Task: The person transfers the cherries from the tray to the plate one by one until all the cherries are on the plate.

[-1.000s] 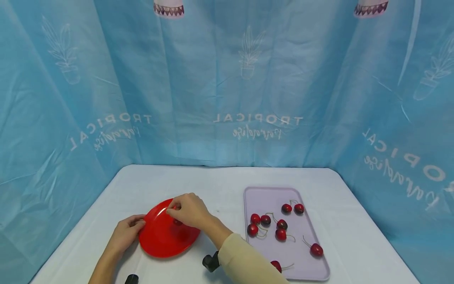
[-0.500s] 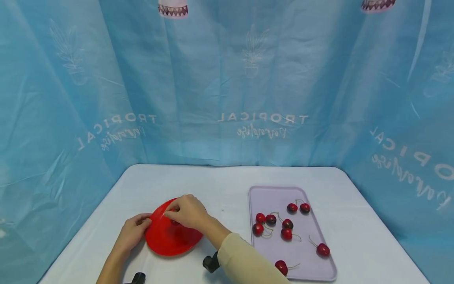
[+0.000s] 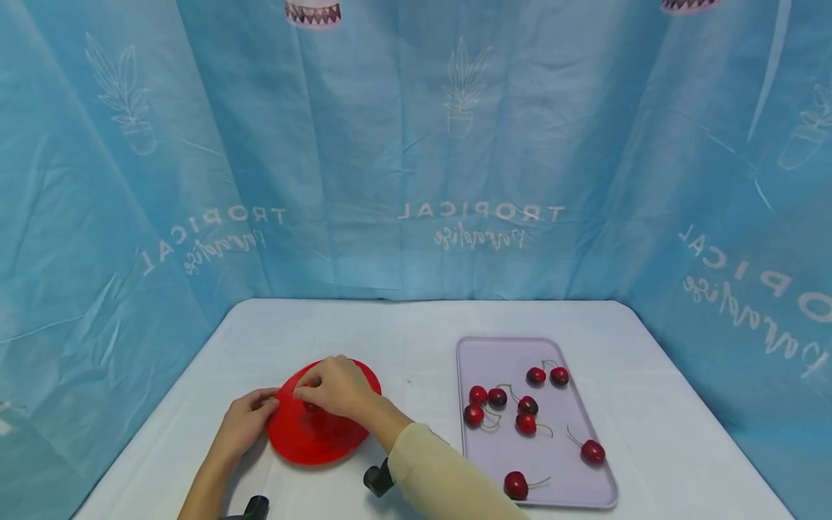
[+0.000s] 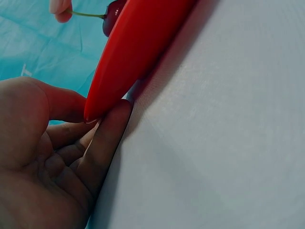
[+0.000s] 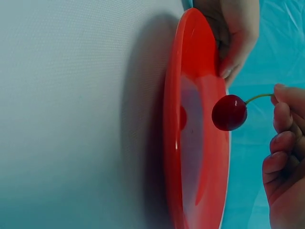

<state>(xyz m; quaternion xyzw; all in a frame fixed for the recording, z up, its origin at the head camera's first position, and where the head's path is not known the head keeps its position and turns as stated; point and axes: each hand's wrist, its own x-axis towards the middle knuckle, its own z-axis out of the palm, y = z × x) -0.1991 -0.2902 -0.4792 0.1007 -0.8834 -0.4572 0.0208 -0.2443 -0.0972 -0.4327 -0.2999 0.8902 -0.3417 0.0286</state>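
A red plate (image 3: 318, 440) sits at the left of the white table. My left hand (image 3: 243, 422) holds its left rim; the left wrist view shows the thumb (image 4: 66, 102) on top of the rim and fingers underneath. Over the plate, my right hand (image 3: 338, 390) pinches the green stem of a dark red cherry (image 5: 229, 112) between thumb and fingertips. The cherry hangs from its stem close to the plate's surface. Whether it touches the plate I cannot tell. In the head view the right hand partly hides the plate's far side.
On the right lies a pale purple tray (image 3: 484, 458) bearing several stemmed cherries (image 3: 516, 485). The right sleeve (image 3: 448, 473) passes near the tray's front left corner. A blue printed curtain (image 3: 416, 144) surrounds the table (image 3: 403, 325) at the back and sides.
My right hand has moved a little left over the plate with the cherry. The left hand keeps its hold on the rim. The head view has shifted slightly.
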